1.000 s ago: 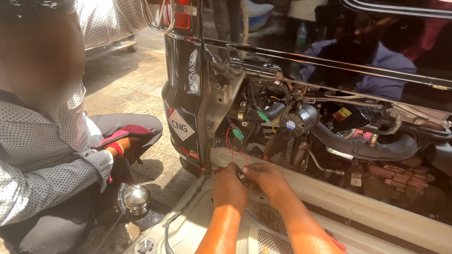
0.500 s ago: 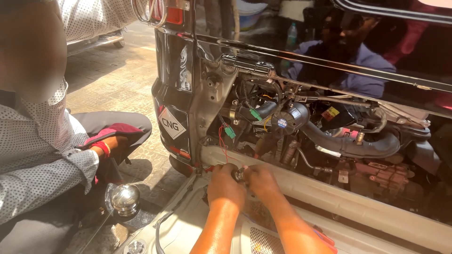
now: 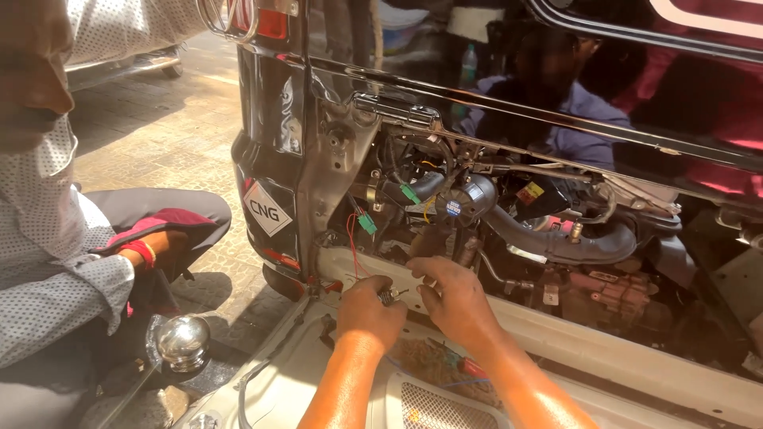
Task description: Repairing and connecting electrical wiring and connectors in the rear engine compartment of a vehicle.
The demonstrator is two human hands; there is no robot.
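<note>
My left hand (image 3: 369, 310) and my right hand (image 3: 453, 295) meet at the lower edge of an open engine bay (image 3: 509, 230) of a black vehicle. Between their fingertips they pinch a small dark wire end or connector (image 3: 389, 296). A thin red wire (image 3: 350, 242) runs up from there to a green plug (image 3: 366, 223). Both forearms reach up from the bottom of the view over a white panel (image 3: 334, 373).
A person in a dotted shirt (image 3: 56, 278) squats at the left on paving, hand on knee. A shiny metal bowl (image 3: 182, 342) sits by them. A red-handled screwdriver (image 3: 465, 365) lies on the panel. A black hose (image 3: 556, 238) and dusty engine parts fill the bay.
The view has shifted slightly; both hands stay together at the wire end with small finger movements. The squatting person has barely moved.
</note>
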